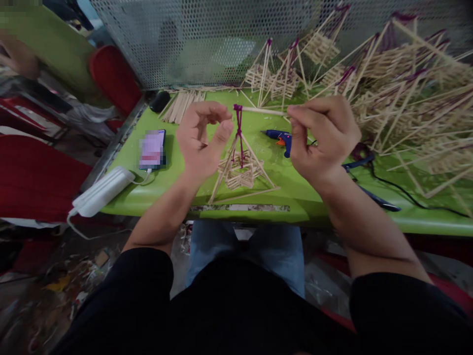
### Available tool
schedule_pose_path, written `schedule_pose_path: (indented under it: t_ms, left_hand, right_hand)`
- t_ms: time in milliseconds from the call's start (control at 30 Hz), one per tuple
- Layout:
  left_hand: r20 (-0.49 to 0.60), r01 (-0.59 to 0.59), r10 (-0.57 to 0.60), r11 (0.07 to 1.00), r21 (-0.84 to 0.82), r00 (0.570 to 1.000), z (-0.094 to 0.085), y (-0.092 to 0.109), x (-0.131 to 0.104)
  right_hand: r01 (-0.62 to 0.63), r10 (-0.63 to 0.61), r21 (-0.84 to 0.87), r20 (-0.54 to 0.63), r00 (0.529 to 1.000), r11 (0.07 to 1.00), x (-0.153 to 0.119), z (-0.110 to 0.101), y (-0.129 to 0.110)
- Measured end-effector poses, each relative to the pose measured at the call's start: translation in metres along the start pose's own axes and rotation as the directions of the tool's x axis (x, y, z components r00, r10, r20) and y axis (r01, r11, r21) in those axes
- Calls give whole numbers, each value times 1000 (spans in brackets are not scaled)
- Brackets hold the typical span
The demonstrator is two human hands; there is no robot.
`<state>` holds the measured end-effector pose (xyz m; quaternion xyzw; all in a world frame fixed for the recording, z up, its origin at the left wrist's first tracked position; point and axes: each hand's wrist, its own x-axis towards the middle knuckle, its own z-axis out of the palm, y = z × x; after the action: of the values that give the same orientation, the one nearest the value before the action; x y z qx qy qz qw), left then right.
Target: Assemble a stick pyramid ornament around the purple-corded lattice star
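Observation:
My right hand [323, 133] pinches one end of a thin wooden stick [263, 111], held nearly level above the table. Purple string [239, 121] is looped at the stick's far end. It runs down to the top of a small pyramid frame of sticks [269, 178], with a woven-looking stick piece [242, 178] inside. My left hand [201, 140] is beside the string, its fingers curled but apart from the thumb, and nothing shows between them. A blue glue gun [275, 134] lies just left of my right hand, partly hidden by it.
Many finished-looking stick frames [410, 98] crowd the right and back of the green table [177, 195]. Loose sticks [181, 106], a black mouse-like object [160, 101], a phone [152, 150] and a white power bank [103, 192] are on the left. Behind stands a perforated metal panel [185, 49].

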<state>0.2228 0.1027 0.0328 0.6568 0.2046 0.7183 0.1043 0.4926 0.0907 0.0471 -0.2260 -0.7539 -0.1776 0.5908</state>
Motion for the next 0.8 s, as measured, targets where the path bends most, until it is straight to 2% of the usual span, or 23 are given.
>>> schedule_pose_path:
  t_ms: [167, 300, 433, 533, 633, 700, 800]
  left_hand:
    - [26, -68, 68, 998, -10, 997, 0, 2, 3]
    - [43, -39, 39, 999, 8, 998, -1, 4, 3]
    - [39, -24, 22, 998, 61, 999, -3, 6, 3]
    - [64, -66, 61, 996, 67, 996, -3, 9, 4]
    - [85, -120, 116, 992, 35, 990, -3, 10, 6]
    - [79, -113, 110, 993, 35, 991, -2, 11, 6]
    - [65, -88, 84, 994, 62, 994, -3, 13, 7]
  right_hand:
    - [47, -47, -78, 4, 999, 996, -2, 0, -3]
    - [-42, 51, -108, 80, 995, 993, -7, -1, 2]
    - [19, -17, -44, 25, 1000, 999, -10, -2, 5]
    - [-51, 53, -40, 65, 996, 998, -10, -4, 4]
    - [-133, 149, -123, 133, 980, 984, -11, -7, 1]
    - [-201, 227, -154, 181, 957, 968, -12, -7, 1]
    - [-230, 258, -148, 210, 943, 962, -13, -6, 2]
